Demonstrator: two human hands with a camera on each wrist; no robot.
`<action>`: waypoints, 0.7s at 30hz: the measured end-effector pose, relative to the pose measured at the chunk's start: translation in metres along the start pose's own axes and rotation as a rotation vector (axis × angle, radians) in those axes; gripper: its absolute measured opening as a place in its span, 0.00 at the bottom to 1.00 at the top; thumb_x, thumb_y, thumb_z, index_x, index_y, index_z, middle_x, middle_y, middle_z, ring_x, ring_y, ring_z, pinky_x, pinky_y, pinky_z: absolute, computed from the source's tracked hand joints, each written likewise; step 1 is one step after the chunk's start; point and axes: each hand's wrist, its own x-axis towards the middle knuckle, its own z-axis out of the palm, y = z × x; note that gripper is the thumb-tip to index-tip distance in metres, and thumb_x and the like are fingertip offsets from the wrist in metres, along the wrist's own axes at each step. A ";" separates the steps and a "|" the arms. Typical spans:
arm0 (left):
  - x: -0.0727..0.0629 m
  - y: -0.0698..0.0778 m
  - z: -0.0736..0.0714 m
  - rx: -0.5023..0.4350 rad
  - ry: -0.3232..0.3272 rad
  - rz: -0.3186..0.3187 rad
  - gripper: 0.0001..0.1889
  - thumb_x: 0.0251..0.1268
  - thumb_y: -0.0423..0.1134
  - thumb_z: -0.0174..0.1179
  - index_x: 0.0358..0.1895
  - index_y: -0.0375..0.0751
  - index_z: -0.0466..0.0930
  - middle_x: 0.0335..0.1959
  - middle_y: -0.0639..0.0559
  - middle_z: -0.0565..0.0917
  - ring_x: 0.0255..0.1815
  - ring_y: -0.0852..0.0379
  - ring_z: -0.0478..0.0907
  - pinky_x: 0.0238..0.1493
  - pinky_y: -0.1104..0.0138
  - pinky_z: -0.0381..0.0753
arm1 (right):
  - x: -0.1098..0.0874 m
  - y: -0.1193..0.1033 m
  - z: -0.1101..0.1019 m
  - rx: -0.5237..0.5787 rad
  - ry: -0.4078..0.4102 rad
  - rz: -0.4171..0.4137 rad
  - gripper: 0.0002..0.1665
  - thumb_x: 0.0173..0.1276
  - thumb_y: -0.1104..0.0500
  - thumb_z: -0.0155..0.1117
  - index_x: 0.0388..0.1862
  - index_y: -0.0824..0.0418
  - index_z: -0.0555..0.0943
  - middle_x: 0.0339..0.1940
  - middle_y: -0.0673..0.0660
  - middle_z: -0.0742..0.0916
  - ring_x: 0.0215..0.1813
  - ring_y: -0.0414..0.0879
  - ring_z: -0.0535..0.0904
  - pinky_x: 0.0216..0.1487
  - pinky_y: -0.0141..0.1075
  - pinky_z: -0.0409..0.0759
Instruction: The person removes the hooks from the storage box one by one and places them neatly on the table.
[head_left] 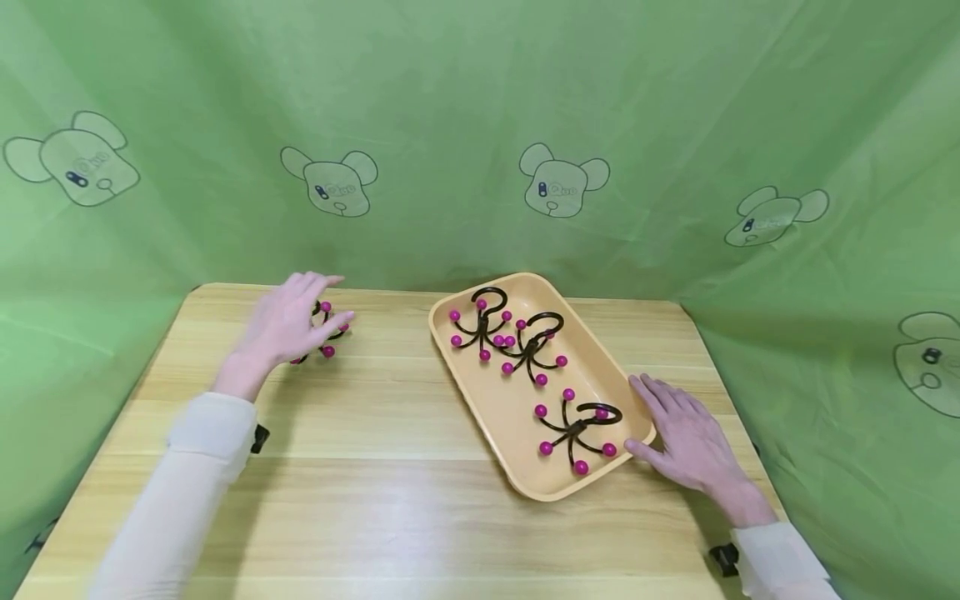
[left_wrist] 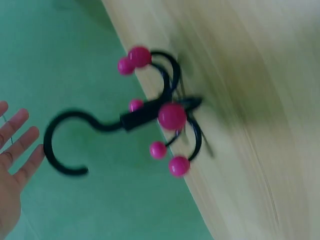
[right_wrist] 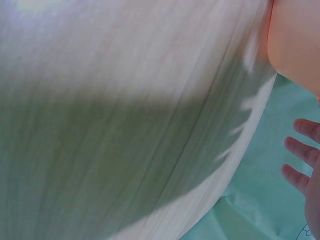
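Left hand (head_left: 288, 321), fingers wide, over black hook (head_left: 324, 332) at upper left. Right hand (head_left: 686, 442) flat (holding nothing) beside tray (head_left: 480, 412). Could knock hook off table edge.

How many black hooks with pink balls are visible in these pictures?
4. Three lie in the tray: far end, middle, near end. One is on the table under the left hand, partly hidden.
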 end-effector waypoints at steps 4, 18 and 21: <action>0.003 0.015 0.010 0.001 0.011 0.044 0.36 0.75 0.63 0.59 0.75 0.42 0.72 0.68 0.39 0.80 0.69 0.38 0.75 0.70 0.42 0.77 | 0.000 0.000 0.000 0.000 0.000 0.000 0.62 0.62 0.32 0.70 0.86 0.59 0.57 0.80 0.69 0.71 0.77 0.69 0.68 0.76 0.66 0.68; 0.019 0.057 0.039 -0.018 0.039 0.143 0.34 0.76 0.62 0.58 0.72 0.42 0.75 0.67 0.41 0.83 0.68 0.40 0.78 0.73 0.45 0.78 | -0.002 0.000 0.003 -0.001 0.002 0.004 0.63 0.62 0.32 0.69 0.87 0.58 0.56 0.81 0.69 0.71 0.78 0.69 0.68 0.75 0.68 0.68; 0.026 0.068 0.046 -0.028 0.032 0.166 0.33 0.77 0.62 0.57 0.72 0.42 0.75 0.67 0.41 0.83 0.70 0.41 0.78 0.75 0.45 0.76 | -0.001 0.000 0.003 -0.001 0.009 0.001 0.62 0.63 0.31 0.69 0.87 0.58 0.56 0.80 0.69 0.71 0.77 0.69 0.68 0.75 0.67 0.68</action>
